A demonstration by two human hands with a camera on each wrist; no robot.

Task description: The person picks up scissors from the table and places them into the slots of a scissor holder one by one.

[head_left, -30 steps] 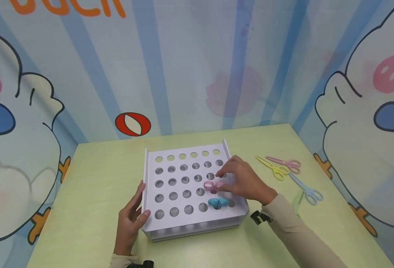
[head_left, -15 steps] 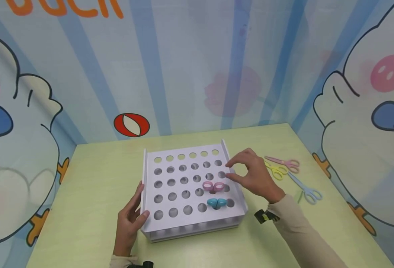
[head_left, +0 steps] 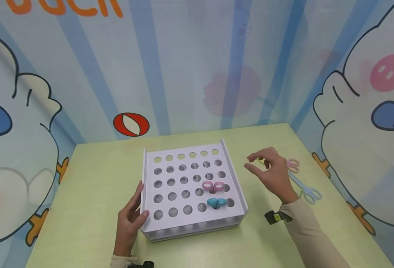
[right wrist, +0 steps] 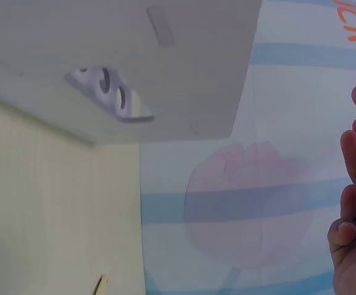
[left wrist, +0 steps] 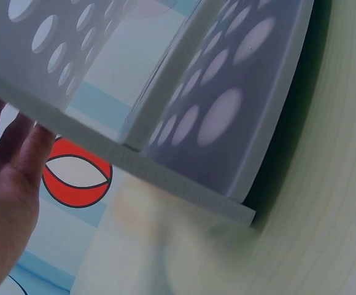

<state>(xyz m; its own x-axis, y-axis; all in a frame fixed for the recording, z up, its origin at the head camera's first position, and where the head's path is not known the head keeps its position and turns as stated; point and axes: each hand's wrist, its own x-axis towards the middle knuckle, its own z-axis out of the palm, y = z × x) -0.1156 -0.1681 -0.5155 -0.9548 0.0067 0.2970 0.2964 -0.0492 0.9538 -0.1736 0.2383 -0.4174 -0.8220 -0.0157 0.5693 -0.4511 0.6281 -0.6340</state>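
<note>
A white rack (head_left: pixel 183 195) with rows of round holes stands on the table, its top sloping toward the front. My left hand (head_left: pixel 129 217) holds its left side wall, thumb over the rim; in the left wrist view the fingers (left wrist: pixel 34 147) pass behind that wall's edge. Pink scissors (head_left: pixel 213 186) sit in one hole, only their handle loops showing. A teal two-lobed handle (head_left: pixel 216 203) sits in the hole in front. Right of the rack, my right hand (head_left: pixel 273 173) is raised, thumb and forefinger apart with nothing between them. It overlaps yellow scissors (head_left: pixel 261 160), mostly hidden behind it.
Pink scissors (head_left: pixel 293 165) and light blue scissors (head_left: pixel 307 189) lie at the table's right, with a sliver of something green (head_left: pixel 301 193) beside the blue pair. A cartoon-printed backdrop (head_left: pixel 193 67) stands behind the table (head_left: pixel 93 178).
My right hand has let go of the pink scissors in the rack and moved right and back, toward the loose scissors. My left hand stays on the rack.
</note>
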